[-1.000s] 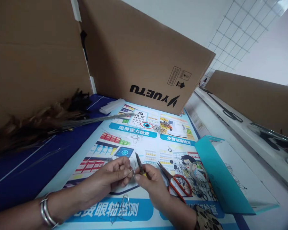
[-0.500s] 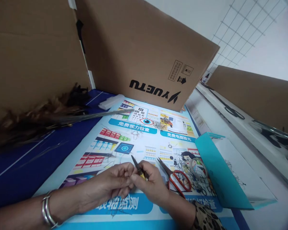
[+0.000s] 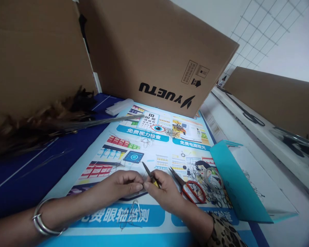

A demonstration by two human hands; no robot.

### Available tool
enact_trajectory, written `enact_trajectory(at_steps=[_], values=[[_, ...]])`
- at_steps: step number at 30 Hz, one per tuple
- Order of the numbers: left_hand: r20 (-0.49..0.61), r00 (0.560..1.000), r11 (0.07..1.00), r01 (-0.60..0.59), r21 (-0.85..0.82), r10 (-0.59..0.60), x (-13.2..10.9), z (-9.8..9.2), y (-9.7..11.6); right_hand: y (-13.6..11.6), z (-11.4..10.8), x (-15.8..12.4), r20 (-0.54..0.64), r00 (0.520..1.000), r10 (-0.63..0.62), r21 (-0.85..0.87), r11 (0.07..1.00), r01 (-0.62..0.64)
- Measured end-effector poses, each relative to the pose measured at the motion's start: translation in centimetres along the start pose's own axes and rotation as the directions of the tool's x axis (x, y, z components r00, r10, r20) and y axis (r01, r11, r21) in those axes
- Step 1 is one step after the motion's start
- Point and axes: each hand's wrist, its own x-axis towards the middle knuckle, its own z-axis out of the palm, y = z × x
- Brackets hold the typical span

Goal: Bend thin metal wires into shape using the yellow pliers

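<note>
My left hand [image 3: 126, 183] is closed in a pinch above the printed sheet [image 3: 154, 164], its fingertips meeting those of my right hand. What it pinches is too small or hidden to make out. In my right hand [image 3: 164, 192] is a slim tool [image 3: 148, 172] with a dark pointed tip and a yellow part near the grip; the tip points up and away to the left. Scissors with red handles [image 3: 194, 192] lie just right of this hand, blades slightly apart. Below the hands rests a small bunch of bent thin wire [image 3: 131, 216].
Right of the scissors are a tape roll [image 3: 213, 178] and scattered small dark loops [image 3: 216, 199]. Further right stands a teal box [image 3: 237, 185] with thin wire pieces inside. Brown feathers [image 3: 41, 127] and long wires [image 3: 113, 119] lie left. Cardboard panels [image 3: 154, 44] wall the back.
My left hand's fingers have drawn together into a flatter pinch, and the wrist has lowered slightly. The bent wire below is more exposed. My right hand keeps hold of the tool.
</note>
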Motion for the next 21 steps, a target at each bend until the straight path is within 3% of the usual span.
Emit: enact_trajectory(at_steps=[4, 8, 11, 15, 21], values=[[0.011, 1.0, 0.984, -0.018, 0.18, 0.017, 0.2, -0.3, -0.2, -0.1, 0.0, 0.0, 0.031, 1.0, -0.005, 0.018, 1.0, 0.004], [-0.058, 0.996, 0.989, -0.056, 0.134, 0.064, 0.3, -0.7, 0.2, 0.0, -0.1, 0.0, -0.005, 1.0, -0.004, 0.015, 1.0, 0.005], [-0.104, 0.992, 0.998, -0.064, 0.013, 0.065, 0.1, -1.2, 0.7, 0.7, -0.2, -0.1, -0.093, 0.991, -0.098, -0.167, 0.983, 0.082], [-0.118, 0.993, 0.984, -0.046, -0.171, 0.026, 0.1, -1.5, 1.3, 1.9, -0.2, -0.1, -0.138, 0.921, -0.364, -0.517, 0.82, 0.246], [-0.197, 0.98, 0.966, -0.041, -0.254, -0.011, 0.2, -1.7, 1.4, 2.7, -0.3, 0.0, -0.054, 0.842, -0.537, -0.825, 0.499, 0.265]])
